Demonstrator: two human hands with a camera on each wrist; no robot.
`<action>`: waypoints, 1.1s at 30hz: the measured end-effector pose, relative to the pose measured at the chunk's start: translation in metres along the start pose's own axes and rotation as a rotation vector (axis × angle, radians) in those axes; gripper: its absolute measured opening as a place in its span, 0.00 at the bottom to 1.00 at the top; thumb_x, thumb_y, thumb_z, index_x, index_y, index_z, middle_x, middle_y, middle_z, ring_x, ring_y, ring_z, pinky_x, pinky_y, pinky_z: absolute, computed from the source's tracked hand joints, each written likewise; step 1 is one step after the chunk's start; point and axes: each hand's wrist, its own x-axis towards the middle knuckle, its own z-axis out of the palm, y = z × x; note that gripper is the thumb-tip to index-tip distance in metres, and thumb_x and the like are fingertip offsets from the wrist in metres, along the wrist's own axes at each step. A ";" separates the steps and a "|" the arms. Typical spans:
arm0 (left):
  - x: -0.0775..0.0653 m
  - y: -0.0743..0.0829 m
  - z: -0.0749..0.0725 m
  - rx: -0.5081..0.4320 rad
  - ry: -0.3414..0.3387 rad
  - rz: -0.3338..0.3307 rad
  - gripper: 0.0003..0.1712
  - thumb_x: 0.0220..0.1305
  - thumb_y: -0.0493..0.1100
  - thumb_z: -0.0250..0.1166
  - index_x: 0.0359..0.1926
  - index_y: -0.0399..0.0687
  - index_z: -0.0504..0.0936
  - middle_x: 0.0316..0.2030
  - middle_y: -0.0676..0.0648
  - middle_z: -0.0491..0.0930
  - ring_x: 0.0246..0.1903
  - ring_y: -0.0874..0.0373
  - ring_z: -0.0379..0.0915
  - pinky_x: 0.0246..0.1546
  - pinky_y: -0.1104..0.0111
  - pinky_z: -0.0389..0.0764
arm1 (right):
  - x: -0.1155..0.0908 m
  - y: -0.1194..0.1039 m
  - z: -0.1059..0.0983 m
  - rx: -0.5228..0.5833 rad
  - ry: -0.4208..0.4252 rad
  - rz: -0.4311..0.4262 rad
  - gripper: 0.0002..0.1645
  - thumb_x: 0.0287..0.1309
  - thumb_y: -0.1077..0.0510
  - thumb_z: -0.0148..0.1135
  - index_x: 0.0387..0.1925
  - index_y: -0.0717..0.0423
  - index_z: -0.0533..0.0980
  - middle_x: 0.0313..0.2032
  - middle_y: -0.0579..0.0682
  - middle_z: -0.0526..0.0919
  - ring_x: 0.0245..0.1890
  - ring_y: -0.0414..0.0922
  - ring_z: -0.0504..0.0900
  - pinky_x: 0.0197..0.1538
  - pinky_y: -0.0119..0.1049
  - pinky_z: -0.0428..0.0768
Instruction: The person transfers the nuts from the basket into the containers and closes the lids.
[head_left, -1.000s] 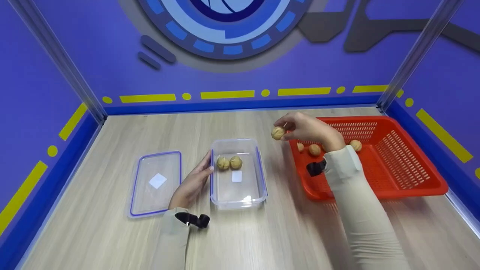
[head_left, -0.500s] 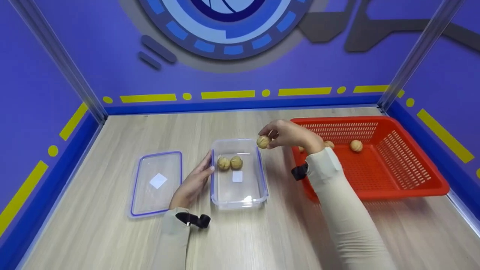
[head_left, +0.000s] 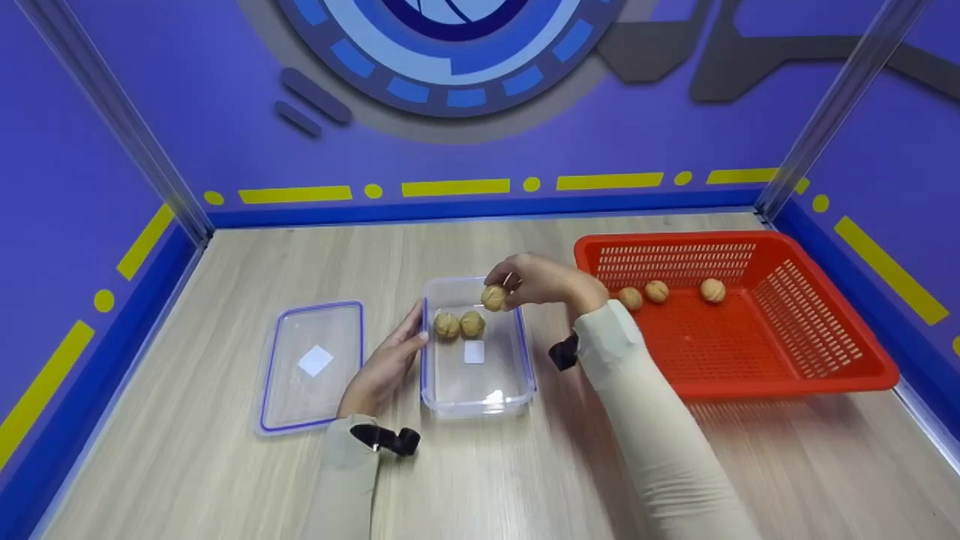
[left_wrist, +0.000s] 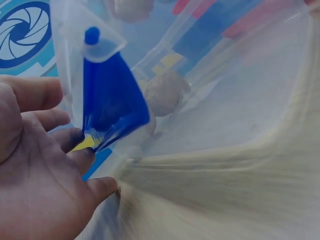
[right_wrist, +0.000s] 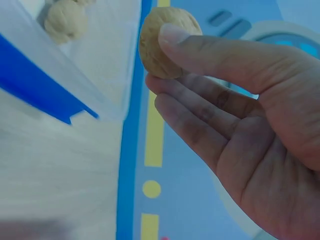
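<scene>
My right hand pinches a walnut between thumb and fingers, over the upper right part of a clear plastic box. In the right wrist view the thumb lies across this walnut. Two more walnuts sit side by side inside the box, near its left wall. My left hand rests against the box's left side with its fingers fairly straight. In the left wrist view those fingertips touch the box wall by a blue clip.
A clear lid with a blue seal lies flat left of the box. To the right stands a red perforated basket holding several walnuts along its back and left. Purple panels enclose the wooden table.
My right hand has carried the walnut leftward from the basket's left edge to over the box. The left hand and box have stayed in place.
</scene>
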 end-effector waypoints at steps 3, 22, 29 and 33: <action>-0.001 0.000 -0.001 0.001 -0.009 0.004 0.37 0.73 0.37 0.45 0.76 0.47 0.38 0.76 0.44 0.30 0.75 0.51 0.22 0.75 0.58 0.28 | 0.007 -0.003 0.007 -0.015 -0.012 -0.012 0.23 0.50 0.69 0.67 0.52 0.63 0.79 0.45 0.59 0.85 0.46 0.52 0.84 0.50 0.40 0.84; 0.000 0.002 0.000 0.001 -0.019 0.012 0.37 0.73 0.37 0.44 0.76 0.46 0.38 0.76 0.43 0.29 0.75 0.50 0.21 0.75 0.58 0.27 | 0.028 -0.006 0.039 0.011 -0.042 0.038 0.24 0.49 0.68 0.68 0.51 0.57 0.81 0.47 0.53 0.86 0.45 0.48 0.83 0.50 0.37 0.84; -0.001 0.003 0.001 0.012 0.012 -0.042 0.37 0.73 0.39 0.46 0.76 0.52 0.41 0.77 0.46 0.31 0.76 0.53 0.22 0.76 0.58 0.29 | 0.032 -0.008 0.048 0.007 -0.058 0.069 0.25 0.49 0.67 0.69 0.52 0.55 0.81 0.47 0.51 0.85 0.45 0.47 0.83 0.51 0.38 0.84; -0.001 0.003 0.001 0.016 0.014 -0.041 0.37 0.73 0.38 0.46 0.76 0.52 0.41 0.77 0.46 0.31 0.75 0.53 0.22 0.76 0.58 0.29 | 0.035 -0.009 0.051 0.001 -0.072 0.075 0.25 0.48 0.67 0.70 0.51 0.55 0.81 0.47 0.50 0.85 0.45 0.46 0.83 0.51 0.38 0.84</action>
